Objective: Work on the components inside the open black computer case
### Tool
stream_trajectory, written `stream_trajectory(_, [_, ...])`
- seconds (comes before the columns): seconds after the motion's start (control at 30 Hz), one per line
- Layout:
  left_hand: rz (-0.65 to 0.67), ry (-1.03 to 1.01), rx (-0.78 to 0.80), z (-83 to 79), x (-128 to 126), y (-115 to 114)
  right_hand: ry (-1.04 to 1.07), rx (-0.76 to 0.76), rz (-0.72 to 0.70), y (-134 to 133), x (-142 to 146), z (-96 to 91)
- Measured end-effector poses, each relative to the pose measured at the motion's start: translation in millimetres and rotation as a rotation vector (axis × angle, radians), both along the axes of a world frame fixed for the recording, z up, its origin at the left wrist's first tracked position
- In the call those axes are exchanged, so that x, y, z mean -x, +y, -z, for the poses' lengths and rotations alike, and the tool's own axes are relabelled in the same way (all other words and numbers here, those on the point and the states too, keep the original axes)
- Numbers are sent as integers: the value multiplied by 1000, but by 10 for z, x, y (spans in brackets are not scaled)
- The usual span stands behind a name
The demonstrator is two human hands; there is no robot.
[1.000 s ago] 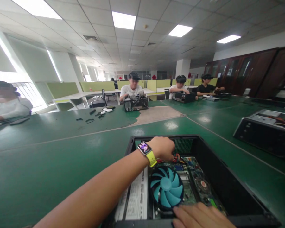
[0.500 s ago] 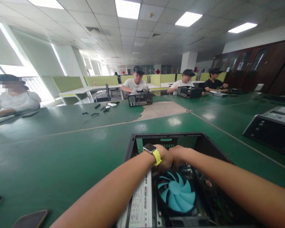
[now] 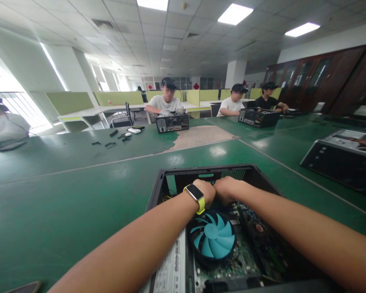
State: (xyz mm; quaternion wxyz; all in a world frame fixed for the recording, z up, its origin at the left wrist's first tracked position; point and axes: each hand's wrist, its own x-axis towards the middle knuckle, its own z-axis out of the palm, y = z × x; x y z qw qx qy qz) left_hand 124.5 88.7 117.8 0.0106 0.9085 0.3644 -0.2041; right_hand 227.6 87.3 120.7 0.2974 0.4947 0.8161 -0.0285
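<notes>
An open black computer case point(image 3: 207, 166) lies in front of me on the green table. Inside it, a cooling fan with turquoise blades point(image 3: 212, 234) sits over the circuit board point(image 3: 242, 254). Beyond the fan, toward the far end of the case, my left hand point(image 3: 205, 191) and my right hand point(image 3: 227, 189) work close together. Both have curled fingers pointing down into the case; the fingertips and anything between them are hidden. On my left wrist is a watch with a yellow band point(image 3: 198, 199). A white-labelled power supply point(image 3: 172, 260) lies along the case's left side.
Another computer case point(image 3: 338, 165) lies at the right. Across the green table point(image 3: 64, 203), people work at further black cases point(image 3: 173, 123). Small dark parts and a white object point(image 3: 134, 130) lie at the far left. A phone-like object point(image 3: 24, 288) shows at the bottom left.
The view has shifted, so the surroundings appear farther left and slightly higher. My hands stay together inside the case, and more of the circuit board beside the fan shows.
</notes>
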Motion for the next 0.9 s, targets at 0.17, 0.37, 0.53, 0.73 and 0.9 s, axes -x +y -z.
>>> stream_trajectory(0.17, [45, 66, -13, -47, -16, -63, 10, -28, 41, 43, -18, 29])
stream_trajectory(0.37, [21, 112, 16, -66, -43, -97, -14, 4, 51, 55, -40, 35])
stream_trajectory(0.53, [-9, 139, 36, -28, -47, -60, -5, 30, 51, 47, -20, 40])
stream_trajectory(0.73, [-45, 235, 40, 19, -54, -20, 28, 28, 54, 63, -38, -83])
stream_trajectory(0.9, [-57, 232, 105, 0, -52, 14, 338, -162, -36, -603, 17, -601])
